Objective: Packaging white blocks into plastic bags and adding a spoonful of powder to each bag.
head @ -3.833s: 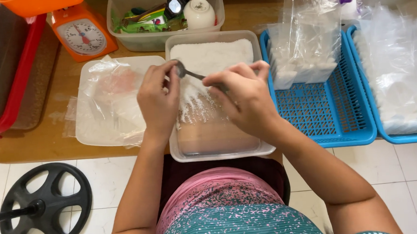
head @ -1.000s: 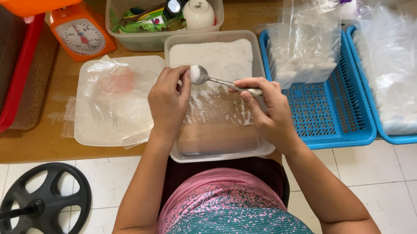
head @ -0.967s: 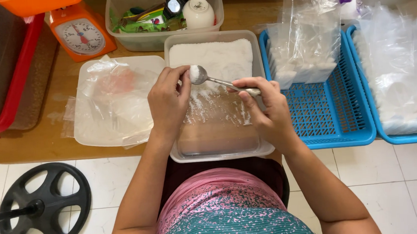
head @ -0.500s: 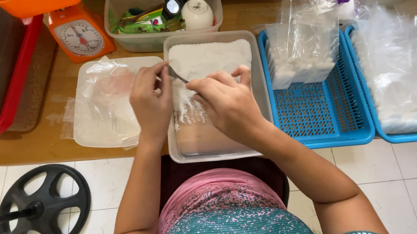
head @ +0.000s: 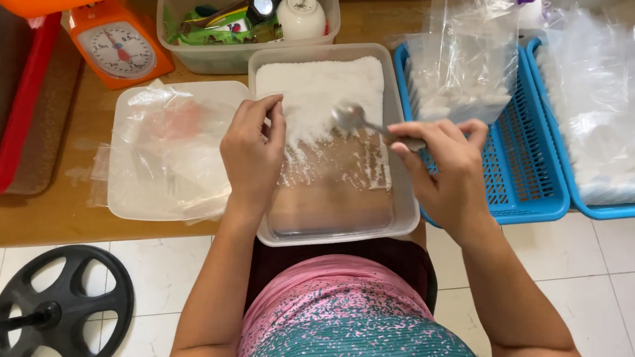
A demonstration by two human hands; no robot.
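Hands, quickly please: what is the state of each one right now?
Left hand: fingers pinched together over the clear container of white powder; what they hold cannot be told.
Right hand: closed on the metal spoon.

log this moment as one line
right hand: holds spoon over white powder | left hand: pinched above clear tub | scale far left

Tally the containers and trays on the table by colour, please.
Clear plastic tubs: 2 (powder tub, clutter bin)
Blue baskets: 2 (near, far right)
Red tray: 1
White tray: 1
Total: 6
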